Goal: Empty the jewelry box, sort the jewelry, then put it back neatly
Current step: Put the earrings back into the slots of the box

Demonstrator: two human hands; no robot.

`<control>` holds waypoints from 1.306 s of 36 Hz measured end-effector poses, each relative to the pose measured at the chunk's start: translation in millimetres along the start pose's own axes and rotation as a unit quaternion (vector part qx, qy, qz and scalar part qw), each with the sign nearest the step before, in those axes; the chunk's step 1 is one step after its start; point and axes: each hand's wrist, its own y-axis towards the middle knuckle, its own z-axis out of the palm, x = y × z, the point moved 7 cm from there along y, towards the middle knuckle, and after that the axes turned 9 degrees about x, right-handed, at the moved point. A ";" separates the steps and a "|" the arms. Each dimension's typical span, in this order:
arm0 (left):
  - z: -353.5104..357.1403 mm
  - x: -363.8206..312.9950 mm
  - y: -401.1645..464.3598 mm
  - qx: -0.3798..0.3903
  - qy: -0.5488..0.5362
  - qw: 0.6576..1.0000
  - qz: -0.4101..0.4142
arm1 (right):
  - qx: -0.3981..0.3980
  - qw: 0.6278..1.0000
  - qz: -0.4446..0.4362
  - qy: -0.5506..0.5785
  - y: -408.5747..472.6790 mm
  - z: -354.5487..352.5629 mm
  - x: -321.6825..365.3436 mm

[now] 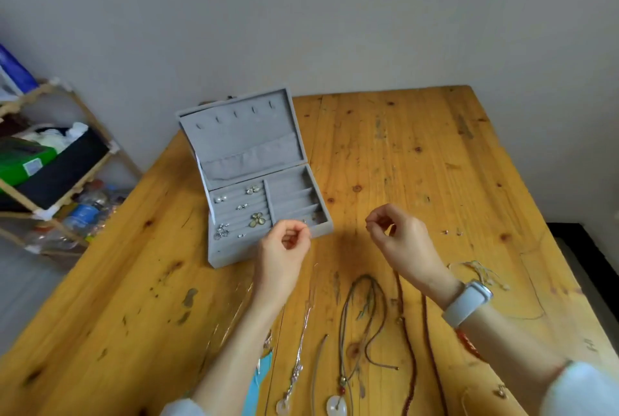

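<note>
Earrings back in the box, necklaces still out

Grey velvet jewelry box (264, 214) stands open on the wooden counter (418, 164); corded pendant necklaces (355, 332) await. Left hand (284, 248) and right hand (398, 234) pinch something too fine to identify.

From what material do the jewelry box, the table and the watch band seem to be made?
Jewelry box: grey velvet-like fabric, matte and fuzzy, with no shine inside or outside.
Table: wooden planks, probably pine, with visible grain, dark knots and a worn orange varnish.
Watch band: smooth pale material, perhaps silicone or rubber; the picture cannot settle this.
</note>
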 end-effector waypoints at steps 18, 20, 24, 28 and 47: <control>-117.3 50.8 23.4 0.133 0.274 0.949 -0.083 | 0.084 0.996 -0.027 0.006 32.3 93.4 57.5; -114.0 49.0 29.9 0.153 0.299 0.939 -0.073 | 0.085 0.996 -0.022 0.005 33.2 94.3 55.8; -107.8 53.4 37.1 0.193 0.351 0.912 -0.083 | 0.084 0.996 -0.017 0.004 34.5 94.5 50.3; -105.9 55.2 40.9 0.208 0.363 0.904 -0.093 | 0.085 0.996 -0.013 0.003 36.5 93.6 46.5; -122.4 60.2 -1.9 -0.024 0.237 0.971 -0.006 | 0.177 0.984 -0.027 0.014 63.5 140.1 82.4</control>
